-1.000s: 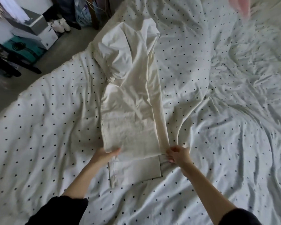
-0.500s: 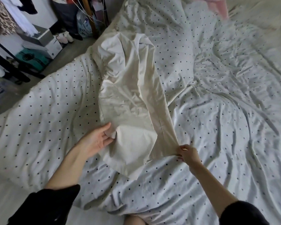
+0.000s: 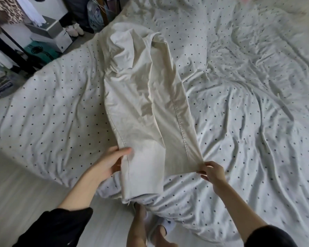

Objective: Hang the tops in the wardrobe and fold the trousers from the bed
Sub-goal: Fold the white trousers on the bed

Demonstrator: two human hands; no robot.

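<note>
While the bed (image 3: 239,122) carries the cream trousers (image 3: 146,107) laid lengthwise, legs stacked and hems over the near edge, the folding step is in hand. Left hand (image 3: 109,164) grips the left leg edge, thumb on top; right hand (image 3: 212,172) pinches the right hem corner. Next, probably: align hems, then fold toward the waistband.

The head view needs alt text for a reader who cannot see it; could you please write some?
A person's left hand and right hand grip the near ends of cream trousers stretched lengthwise over a white duvet with black dots. Boxes and hanging clothes fill the far left corner.
</note>
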